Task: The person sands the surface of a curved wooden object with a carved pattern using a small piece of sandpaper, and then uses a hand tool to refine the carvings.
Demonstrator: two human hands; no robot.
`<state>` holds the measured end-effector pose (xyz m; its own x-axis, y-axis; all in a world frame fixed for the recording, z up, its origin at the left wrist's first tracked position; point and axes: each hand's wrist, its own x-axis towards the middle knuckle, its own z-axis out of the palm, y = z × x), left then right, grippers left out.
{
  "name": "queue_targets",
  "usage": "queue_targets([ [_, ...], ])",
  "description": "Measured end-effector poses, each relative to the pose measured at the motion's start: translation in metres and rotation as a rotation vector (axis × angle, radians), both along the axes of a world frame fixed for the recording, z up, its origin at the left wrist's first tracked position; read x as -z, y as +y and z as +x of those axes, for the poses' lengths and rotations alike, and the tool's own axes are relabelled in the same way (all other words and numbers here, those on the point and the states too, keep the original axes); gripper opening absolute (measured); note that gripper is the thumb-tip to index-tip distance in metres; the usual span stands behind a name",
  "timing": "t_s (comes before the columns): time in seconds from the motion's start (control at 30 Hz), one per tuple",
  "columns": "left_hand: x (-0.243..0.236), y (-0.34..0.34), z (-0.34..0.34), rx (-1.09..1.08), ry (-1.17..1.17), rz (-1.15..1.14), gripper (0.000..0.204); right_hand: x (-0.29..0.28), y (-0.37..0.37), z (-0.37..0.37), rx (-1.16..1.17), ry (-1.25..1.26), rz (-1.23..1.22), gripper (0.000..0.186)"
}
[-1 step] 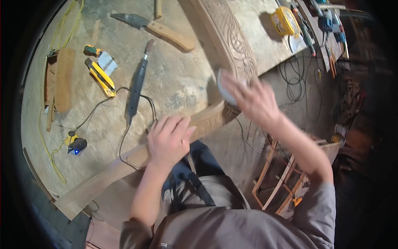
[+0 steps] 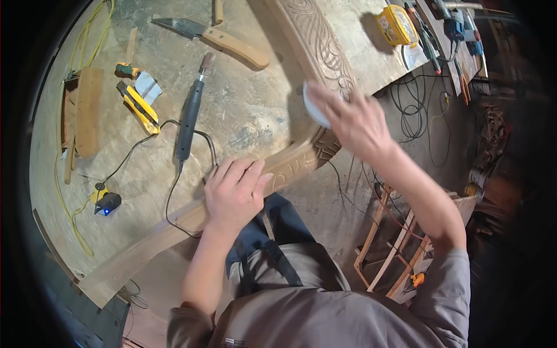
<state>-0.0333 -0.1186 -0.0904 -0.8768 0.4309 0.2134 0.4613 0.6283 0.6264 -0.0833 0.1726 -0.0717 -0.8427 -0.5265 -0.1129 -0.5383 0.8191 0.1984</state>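
A carved wooden frame piece (image 2: pixel 321 43) runs down from the top and bends at a corner into a lower rail lying along the bench's near edge. My left hand (image 2: pixel 235 188) grips that rail, its fingers curled over the wood beside a carved section. At the corner, my right hand (image 2: pixel 360 127) presses a pale, round-edged sheet (image 2: pixel 314 107) against the carving; it looks like sandpaper, and the fingers hide part of it. Left of the corner lies a slim dark rotary tool (image 2: pixel 189 124) with a cord. A wood-handled knife (image 2: pixel 232 45) rests farther back.
On the workbench (image 2: pixel 249 104) lie a yellow utility knife (image 2: pixel 139 108), a folded grey sheet (image 2: pixel 148 88), a wooden box (image 2: pixel 88 113) and a small black device with a blue light (image 2: pixel 108 203). A yellow tub (image 2: pixel 397 26) stands back right. Wooden framing (image 2: pixel 394 249) and cables occupy the floor.
My right hand has shifted slightly up and left along the carving with the pale sheet. My left hand stays on the rail, barely moved.
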Motion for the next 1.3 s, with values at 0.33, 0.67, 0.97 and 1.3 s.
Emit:
queue_targets([
  [0.33,0.002,-0.001,-0.004,0.012,0.056,-0.018,0.023,-0.017,-0.058,0.078,0.189,-0.216,-0.175,0.073],
  [0.67,-0.001,0.006,-0.004,0.028,0.052,-0.037,0.018,-0.032,-0.007,0.017,0.394,0.370,-0.473,0.057],
  [0.97,-0.006,0.094,-0.035,-0.072,-0.248,0.069,0.015,0.011,-0.053,0.177,1.189,0.072,-1.628,0.051],
  [1.3,0.011,0.119,-0.092,-0.241,-0.805,0.186,0.022,0.016,-0.085,0.165,0.948,0.360,-1.308,0.049],
])
